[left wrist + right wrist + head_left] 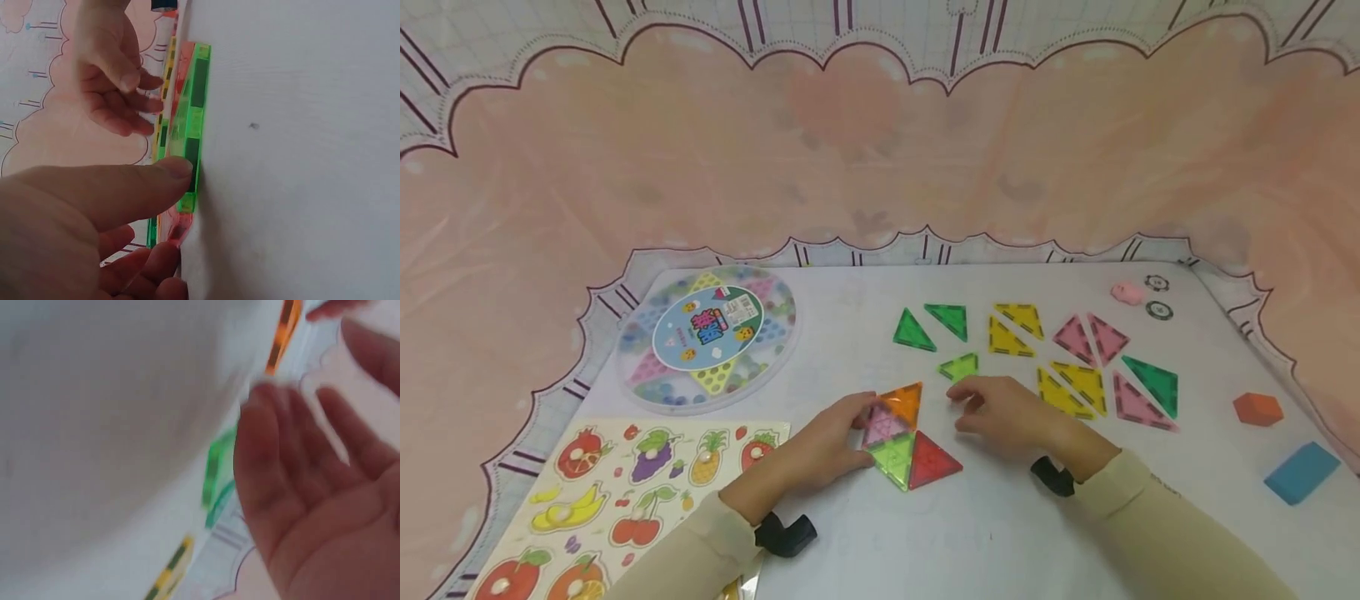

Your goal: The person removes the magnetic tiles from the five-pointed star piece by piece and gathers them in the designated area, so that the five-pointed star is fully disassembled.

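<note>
Four-sided in outline, a group of translucent triangular magnetic tiles lies edge to edge on the white table: an orange tile (906,402), a pink tile (883,428), a light green tile (893,461) and a red tile (934,463). My left hand (829,446) holds the group at its left side; in the left wrist view its thumb presses the light green tile's edge, with curled fingers beyond at the pink tile. To the right, my right hand (1011,414) hovers with fingers loosely bent and nothing in them. Just past its fingertips lies a loose light green tile (959,366).
Green tiles (913,332), yellow tiles (1009,338) and pink tiles (1075,340) lie behind and right. A round game board (640,333) sits back left, a fruit puzzle board (617,433) front left. At right are an orange block (1258,409) and blue block (1302,472).
</note>
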A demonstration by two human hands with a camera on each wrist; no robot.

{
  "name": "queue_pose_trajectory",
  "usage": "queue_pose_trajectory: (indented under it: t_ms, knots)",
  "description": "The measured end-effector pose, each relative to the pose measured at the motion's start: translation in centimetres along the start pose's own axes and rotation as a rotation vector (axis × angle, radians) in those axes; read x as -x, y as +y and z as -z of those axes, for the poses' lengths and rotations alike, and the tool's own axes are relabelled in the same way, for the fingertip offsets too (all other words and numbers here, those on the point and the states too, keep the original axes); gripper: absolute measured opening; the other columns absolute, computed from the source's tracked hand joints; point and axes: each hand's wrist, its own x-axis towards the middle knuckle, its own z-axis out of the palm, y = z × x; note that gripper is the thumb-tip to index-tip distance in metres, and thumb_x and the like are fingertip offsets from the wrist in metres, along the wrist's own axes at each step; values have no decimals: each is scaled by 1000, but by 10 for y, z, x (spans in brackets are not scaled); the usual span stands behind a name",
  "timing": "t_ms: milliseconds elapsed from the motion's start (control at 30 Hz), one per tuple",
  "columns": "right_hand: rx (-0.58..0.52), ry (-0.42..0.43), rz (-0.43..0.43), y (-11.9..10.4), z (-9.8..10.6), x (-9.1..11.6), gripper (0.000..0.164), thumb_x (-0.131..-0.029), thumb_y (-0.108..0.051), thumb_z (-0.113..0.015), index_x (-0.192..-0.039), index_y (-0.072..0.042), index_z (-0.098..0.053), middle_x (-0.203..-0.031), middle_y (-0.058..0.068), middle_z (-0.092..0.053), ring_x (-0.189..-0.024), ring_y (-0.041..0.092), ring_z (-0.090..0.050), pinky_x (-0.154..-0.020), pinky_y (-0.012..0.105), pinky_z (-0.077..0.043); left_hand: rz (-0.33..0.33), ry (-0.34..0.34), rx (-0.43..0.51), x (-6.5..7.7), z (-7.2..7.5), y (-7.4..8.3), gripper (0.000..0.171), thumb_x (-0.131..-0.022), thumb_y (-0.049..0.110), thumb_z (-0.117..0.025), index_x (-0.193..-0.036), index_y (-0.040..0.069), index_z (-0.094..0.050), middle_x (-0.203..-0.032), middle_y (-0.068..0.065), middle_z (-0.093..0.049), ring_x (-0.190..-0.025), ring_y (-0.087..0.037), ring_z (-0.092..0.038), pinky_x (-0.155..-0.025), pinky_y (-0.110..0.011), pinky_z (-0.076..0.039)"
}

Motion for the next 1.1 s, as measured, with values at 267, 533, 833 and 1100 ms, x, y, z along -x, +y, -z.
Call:
queue_pose_trajectory:
  t_ms: [267, 533, 833, 1100]
  knots:
    - [97, 61, -63, 17, 7, -7, 48, -81, -29, -66, -125, -17, -51, -123, -1, -50, -112, 19, -43, -93, 42, -36, 1, -47, 21, -4, 2, 0, 72, -77, 22, -71, -137, 16, -32, -122, 4, -45, -104, -11, -44, -92, -34, -36]
    - [69, 54, -76, 17, 5, -1, 46, -81, -28, -66, -124, -19, -53, -121, -2, -51, -112, 20, -43, -93, 43, -35, -28, -110, -39, -12, 5, 0, 67, -76, 27, -71, -135, 23, -37, -130, 6, -40, -114, -13, -37, -96, -34, -32]
    - [91, 28, -1, 6, -5, 4, 42, -82, -27, -65, -122, -22, -55, -119, -6, -53, -110, 16, -45, -92, 40, -36, -21, -64, -23, -9, 4, -2, 66, -76, 31, -71, -133, 22, -40, -129, 5, -41, -113, -14, -38, -95, -35, -33]
    - [158, 119, 31, 11, -4, -13, 51, -81, -25, -66, -128, -17, -48, -132, -2, -43, -120, 19, -36, -96, 42, -32, -81, 53, -147, -16, -6, 0, 61, -76, 40, -69, -129, 21, -46, -137, 8, -36, -119, -18, -29, -94, -43, -27]
